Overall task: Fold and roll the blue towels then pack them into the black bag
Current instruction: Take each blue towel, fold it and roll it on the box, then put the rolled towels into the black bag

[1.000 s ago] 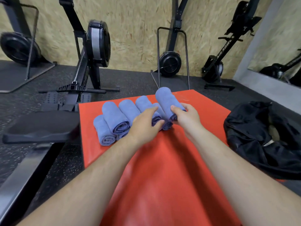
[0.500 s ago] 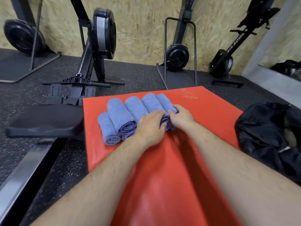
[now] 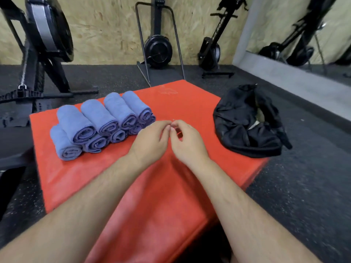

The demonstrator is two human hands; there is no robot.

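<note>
Several rolled blue towels point(image 3: 100, 122) lie stacked in two layers on the left part of a red padded box point(image 3: 144, 186). A black bag point(image 3: 245, 128) sits slumped and partly open at the box's right edge. My left hand point(image 3: 152, 141) and my right hand point(image 3: 187, 143) hover close together over the red surface, just right of the towel stack. Both hands hold nothing; the fingers are loosely curled and their tips nearly touch each other.
A black rowing machine point(image 3: 43, 54) stands at the left, its rail point(image 3: 11, 149) beside the box. Two more rowers point(image 3: 157, 46) lean upright against the chipboard wall. A mirror point(image 3: 311, 35) fills the right wall. Dark rubber floor surrounds the box.
Both hands have let go of the last rolled towel, now on top of the stack, and pulled back to the right. The view has shifted, bringing the bag closer to centre.
</note>
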